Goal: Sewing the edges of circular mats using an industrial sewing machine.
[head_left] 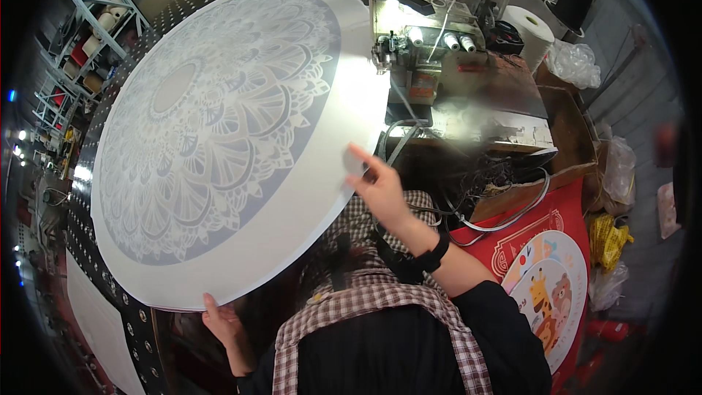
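Note:
A large round mat (219,124), white with a grey lace-like mandala pattern and a broad plain border, fills the left and middle of the view. At its near edge my left hand (223,323) grips the rim, thumb on top and fingers underneath. My right hand (382,192), with a black band at the wrist, is at the mat's right edge. Its index finger and thumb are apart over the border. The mat's far right edge lies beside the lit head of a sewing machine (386,50); the exact contact there is lost in glare.
Thread cones (528,29) stand behind the machine. Cables (504,227) hang below its table. At the right, a round mat with cartoon animals (548,296) lies on red material (486,249). A black table with shiny dots (110,249) extends under the large mat. Shelving (102,22) stands far left.

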Demonstrator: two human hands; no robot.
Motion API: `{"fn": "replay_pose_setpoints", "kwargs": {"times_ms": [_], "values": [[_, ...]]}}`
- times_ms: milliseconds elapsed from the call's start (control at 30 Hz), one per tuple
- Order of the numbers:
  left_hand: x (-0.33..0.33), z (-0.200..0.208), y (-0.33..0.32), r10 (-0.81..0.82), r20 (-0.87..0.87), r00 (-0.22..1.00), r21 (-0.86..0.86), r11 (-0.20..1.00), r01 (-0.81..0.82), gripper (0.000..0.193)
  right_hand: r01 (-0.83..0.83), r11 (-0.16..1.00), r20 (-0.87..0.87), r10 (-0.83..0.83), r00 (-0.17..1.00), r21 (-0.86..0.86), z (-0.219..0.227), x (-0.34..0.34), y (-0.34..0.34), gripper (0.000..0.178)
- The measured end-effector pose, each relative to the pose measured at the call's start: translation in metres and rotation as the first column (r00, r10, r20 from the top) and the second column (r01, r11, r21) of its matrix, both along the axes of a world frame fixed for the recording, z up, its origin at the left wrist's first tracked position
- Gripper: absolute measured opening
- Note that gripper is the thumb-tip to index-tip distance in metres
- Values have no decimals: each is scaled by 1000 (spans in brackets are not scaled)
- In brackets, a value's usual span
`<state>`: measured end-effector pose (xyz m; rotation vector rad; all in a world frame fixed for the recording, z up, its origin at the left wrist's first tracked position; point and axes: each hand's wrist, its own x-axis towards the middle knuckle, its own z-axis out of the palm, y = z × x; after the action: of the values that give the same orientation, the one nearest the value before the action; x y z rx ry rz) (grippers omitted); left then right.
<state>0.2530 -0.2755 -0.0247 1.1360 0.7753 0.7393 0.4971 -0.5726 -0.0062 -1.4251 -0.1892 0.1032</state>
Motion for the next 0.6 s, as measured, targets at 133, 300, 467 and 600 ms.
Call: {"fn": "replay_pose_setpoints", "kwargs": {"times_ms": [133, 300, 467, 600], "values": [[10, 7, -32, -181, 21, 983, 16, 983, 181, 27, -167, 986, -110, 164, 980, -17, -1, -32, 18, 54], [0, 3, -32, -305, 75, 949, -66, 949, 310, 33, -98, 986, -24, 102, 994, 136, -10, -8, 14, 49], [-23, 15, 54, -36, 272, 962, -81, 995, 60, 42, -112, 987, -55, 120, 991, 119, -1, 25, -9, 47], [-24, 26, 62, -114, 63, 991, -66, 991, 118, 37, -75, 971, -189, 120, 975, 229, 16, 46, -24, 44]]}}
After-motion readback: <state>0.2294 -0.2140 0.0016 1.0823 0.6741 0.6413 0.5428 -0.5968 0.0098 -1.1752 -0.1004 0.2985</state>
